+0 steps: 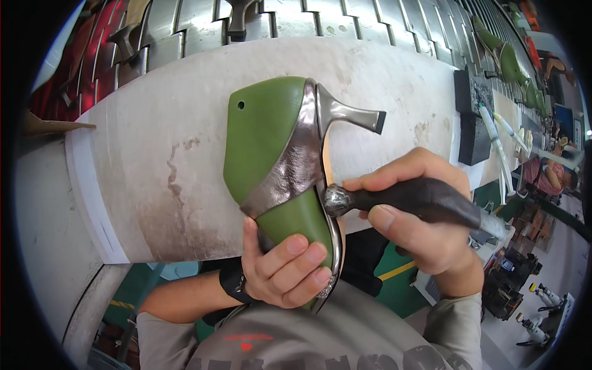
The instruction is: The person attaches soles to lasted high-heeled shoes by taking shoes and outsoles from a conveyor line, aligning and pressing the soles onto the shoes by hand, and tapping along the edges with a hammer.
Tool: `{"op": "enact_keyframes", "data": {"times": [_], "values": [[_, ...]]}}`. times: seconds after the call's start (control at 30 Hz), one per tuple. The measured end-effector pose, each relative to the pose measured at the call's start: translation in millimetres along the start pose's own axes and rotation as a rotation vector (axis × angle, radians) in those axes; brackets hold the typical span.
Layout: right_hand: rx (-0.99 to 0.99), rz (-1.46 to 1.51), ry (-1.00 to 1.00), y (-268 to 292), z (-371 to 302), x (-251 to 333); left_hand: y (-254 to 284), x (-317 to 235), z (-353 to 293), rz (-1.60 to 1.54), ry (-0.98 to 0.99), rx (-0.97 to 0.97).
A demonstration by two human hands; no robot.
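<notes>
"Green fills that shoe (296,161); where does it lie in relation to the hands?"

"Its toe end is in the left hand (283,268), and the rest reaches away from the person, over the pale surface (197,135). The metallic heel (351,116) stands out to the right, beyond the right hand (431,246)."

"What is each hand doing?"

"The left one grasps the forepart, its fingers curled over the top. The right one is clenched round a dark hand tool (419,198), whose rounded metal head (337,200) appears to touch the side of the shoe, where the upper meets the sole."

"Which step is that?"

"Probably pressing or smoothing that seam, somewhere along its middle stretch. The next move seems to call for a firm left grip and even pressure, with the head following the curve without scuffing the shiny upper."

"Any containers?"

"The shoe is the nearest thing to one: a green last (265,129) sits inside it. To the right of the right hand and farther out is a black block (472,117), with pens (491,128) just beside it; whether the block is hollow, one cannot tell."
</notes>
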State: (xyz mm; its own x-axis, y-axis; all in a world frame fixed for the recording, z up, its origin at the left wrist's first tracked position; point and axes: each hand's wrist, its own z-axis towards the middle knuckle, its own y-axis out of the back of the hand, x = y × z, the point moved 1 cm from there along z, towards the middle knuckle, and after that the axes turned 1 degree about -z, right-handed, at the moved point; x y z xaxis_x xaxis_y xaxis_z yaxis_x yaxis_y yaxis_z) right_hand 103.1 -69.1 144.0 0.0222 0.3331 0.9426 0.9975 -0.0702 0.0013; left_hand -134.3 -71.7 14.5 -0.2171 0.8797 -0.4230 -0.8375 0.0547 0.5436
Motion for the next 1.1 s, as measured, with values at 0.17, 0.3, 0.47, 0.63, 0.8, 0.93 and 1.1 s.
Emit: {"op": "enact_keyframes", "data": {"times": [0.17,0.3,0.47,0.63,0.8,0.93,1.1], "values": [[-0.215,0.054,0.153,-16.9,-2.6,-15.6,8.2,2.4,1.8,-0.047,-0.037,0.056],[-0.164,-0.041,0.123,-8.0,17.1,-6.1,10.7,-0.2,-0.6,-0.084,-0.006,0.065],[-0.161,-0.241,0.015,-9.4,37.6,24.8,9.5,0.0,1.7,-0.096,0.007,0.058],[-0.06,-0.244,-0.076,0.0,41.8,25.7,7.7,3.0,3.4,-0.06,0.0,0.048],[-0.007,-0.187,-0.012,0.9,31.3,10.9,7.4,2.1,2.5,-0.036,0.005,0.029],[0.03,-0.186,0.049,1.0,28.0,10.4,8.6,1.9,2.9,-0.03,-0.006,0.022],[0.128,-0.445,-0.072,1.5,47.4,38.4,9.2,2.1,3.2,-0.046,-0.018,0.023]]}}
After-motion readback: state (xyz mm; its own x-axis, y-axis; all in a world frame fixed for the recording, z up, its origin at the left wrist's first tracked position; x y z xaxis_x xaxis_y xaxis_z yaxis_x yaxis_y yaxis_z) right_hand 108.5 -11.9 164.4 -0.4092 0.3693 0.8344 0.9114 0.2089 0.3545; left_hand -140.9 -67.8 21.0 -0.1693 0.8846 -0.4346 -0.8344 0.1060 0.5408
